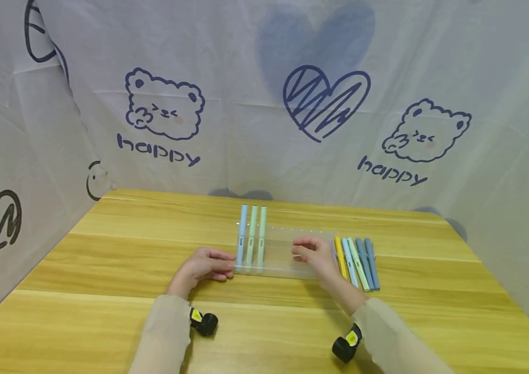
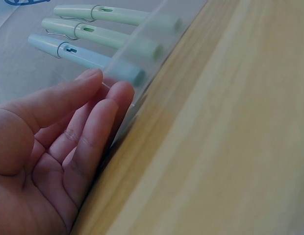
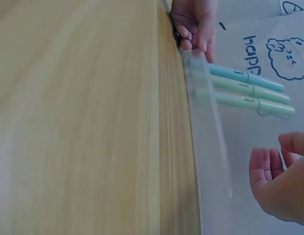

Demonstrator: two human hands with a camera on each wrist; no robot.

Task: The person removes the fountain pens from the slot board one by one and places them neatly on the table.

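Observation:
A clear plastic pen rack (image 1: 283, 270) stands on the table, with a light blue pen (image 1: 242, 228) and two light green pens (image 1: 261, 231) leaning side by side in its left end. My left hand (image 1: 205, 264) holds the rack's left front corner between thumb and fingers, close beside the blue pen (image 2: 93, 58). Over the right part of the rack is my right hand (image 1: 314, 254), its fingers loosely bent and nothing between them. In the right wrist view, the right hand (image 3: 284, 186) appears apart from the green pens (image 3: 240, 100).
To the right of the rack lies a row of several pens, among them a yellow pen (image 1: 340, 254), a light green pen (image 1: 358, 264) and dark blue pens (image 1: 370, 264). A white printed cloth (image 1: 245, 171) hangs behind the wooden table (image 1: 264, 332).

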